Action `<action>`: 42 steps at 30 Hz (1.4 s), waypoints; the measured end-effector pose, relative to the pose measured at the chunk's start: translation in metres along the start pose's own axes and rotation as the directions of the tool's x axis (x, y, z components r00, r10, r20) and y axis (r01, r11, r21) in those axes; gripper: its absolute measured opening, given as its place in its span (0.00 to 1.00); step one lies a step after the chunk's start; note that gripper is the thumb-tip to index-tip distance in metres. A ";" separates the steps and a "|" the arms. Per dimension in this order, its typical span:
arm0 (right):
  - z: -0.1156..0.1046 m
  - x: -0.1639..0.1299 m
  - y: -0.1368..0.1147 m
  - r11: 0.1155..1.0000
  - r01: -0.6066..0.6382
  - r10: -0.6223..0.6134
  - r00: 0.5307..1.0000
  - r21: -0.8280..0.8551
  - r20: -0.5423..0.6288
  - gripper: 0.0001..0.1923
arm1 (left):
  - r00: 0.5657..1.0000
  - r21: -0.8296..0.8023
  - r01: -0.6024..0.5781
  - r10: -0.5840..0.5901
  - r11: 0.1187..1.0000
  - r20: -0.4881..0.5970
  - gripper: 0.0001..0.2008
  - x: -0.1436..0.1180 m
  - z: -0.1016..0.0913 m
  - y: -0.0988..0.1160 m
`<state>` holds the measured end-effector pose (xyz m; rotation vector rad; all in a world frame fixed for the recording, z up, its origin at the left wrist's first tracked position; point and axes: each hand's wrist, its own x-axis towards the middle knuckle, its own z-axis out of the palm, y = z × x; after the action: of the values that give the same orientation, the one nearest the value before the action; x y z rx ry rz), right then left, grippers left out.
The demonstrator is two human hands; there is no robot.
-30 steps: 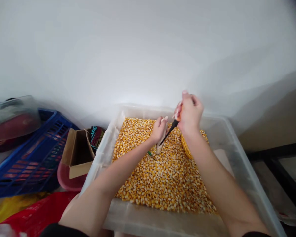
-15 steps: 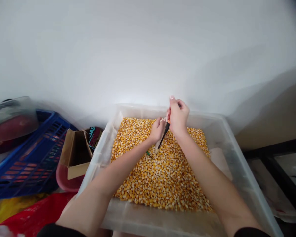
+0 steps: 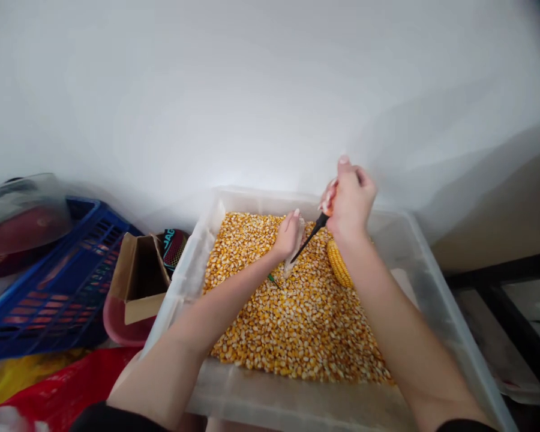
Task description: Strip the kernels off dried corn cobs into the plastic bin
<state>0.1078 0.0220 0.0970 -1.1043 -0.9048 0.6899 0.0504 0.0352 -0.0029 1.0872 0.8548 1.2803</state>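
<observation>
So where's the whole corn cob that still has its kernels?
The corn cob lies on the loose kernels inside the clear bin, toward its right side, just under the right hand.

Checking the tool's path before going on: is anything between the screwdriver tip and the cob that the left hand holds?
Nothing visible. The right hand holds the screwdriver, its black shaft slanting down to the pale cob in the left hand, upright on the loose kernels. A full ear lies aside, to the right.

Loose yellow-orange corn kernels [image 3: 292, 318] flecked pale, filling a translucent whitish plastic tub [image 3: 436, 294]; one whole yellow cob [image 3: 338, 264] with rowed kernels. Black tool shaft [image 3: 309, 238] with an orange handle. Blue latticed plastic crate [image 3: 49, 288], brown cardboard box [image 3: 139, 279], red sheet [image 3: 67, 384], white wall [image 3: 252, 90].
</observation>
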 end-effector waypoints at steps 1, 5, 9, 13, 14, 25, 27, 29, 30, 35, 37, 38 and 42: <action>0.000 -0.001 0.004 1.000 -0.015 0.015 1.000 -0.018 0.017 0.19 | 1.000 -0.002 -0.018 0.018 1.000 0.018 0.17 0.000 0.000 0.000; -0.001 -0.001 0.009 0.998 -0.050 0.052 0.997 -0.037 0.056 0.20 | 0.996 0.019 -0.081 0.080 0.997 0.046 0.18 0.002 0.000 -0.003; -0.004 0.002 0.002 0.999 0.035 -0.035 0.998 -0.012 0.045 0.18 | 0.998 0.023 -0.037 0.036 0.999 0.054 0.20 0.003 0.000 -0.005; -0.001 -0.005 0.013 0.997 -0.005 0.012 0.996 -0.074 0.093 0.19 | 0.998 -0.026 -0.067 0.066 0.997 -0.005 0.19 0.006 0.001 -0.008; 0.000 -0.005 0.017 0.997 -0.012 0.018 0.996 -0.070 0.087 0.19 | 0.998 -0.033 -0.063 0.063 0.997 -0.004 0.19 0.007 0.001 -0.009; 0.003 -0.012 0.003 1.000 0.025 -0.025 0.999 0.013 0.045 0.18 | 0.999 -0.063 -0.021 0.018 0.998 -0.038 0.21 0.008 0.003 -0.010; 0.003 -0.010 0.000 0.998 0.056 -0.056 0.998 0.043 0.014 0.19 | 0.999 -0.050 0.005 -0.007 0.999 -0.031 0.22 0.007 0.005 -0.007; 0.003 -0.010 0.003 1.000 0.004 -0.005 0.999 0.013 0.052 0.19 | 1.000 -0.050 -0.009 0.008 0.999 -0.016 0.23 0.006 0.005 -0.006; 0.003 -0.010 0.005 1.000 -0.022 0.022 0.997 -0.005 0.074 0.20 | 1.000 -0.050 -0.024 0.024 0.998 -0.008 0.23 0.006 0.005 -0.005; 0.001 -0.008 0.002 0.999 0.009 -0.006 0.997 -0.039 0.071 0.18 | 0.999 0.021 -0.053 0.053 0.998 0.001 0.23 0.006 0.004 -0.007; 0.001 -0.006 -0.004 0.999 0.008 -0.005 0.998 -0.045 0.066 0.18 | 0.999 0.046 -0.048 0.048 0.998 0.013 0.22 0.005 0.004 -0.008; 0.000 -0.006 -0.007 0.999 0.005 -0.002 0.998 -0.046 0.065 0.19 | 0.999 0.057 -0.045 0.044 0.997 0.013 0.22 0.005 0.004 -0.008; 0.000 -0.003 -0.012 0.999 0.012 -0.011 1.000 -0.030 0.029 0.19 | 0.999 0.109 -0.024 0.027 0.994 -0.021 0.22 0.005 0.001 -0.008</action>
<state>0.1067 0.0154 0.1078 -1.1172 -0.9478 0.6859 0.0547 0.0403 -0.0101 1.1752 0.9397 1.2811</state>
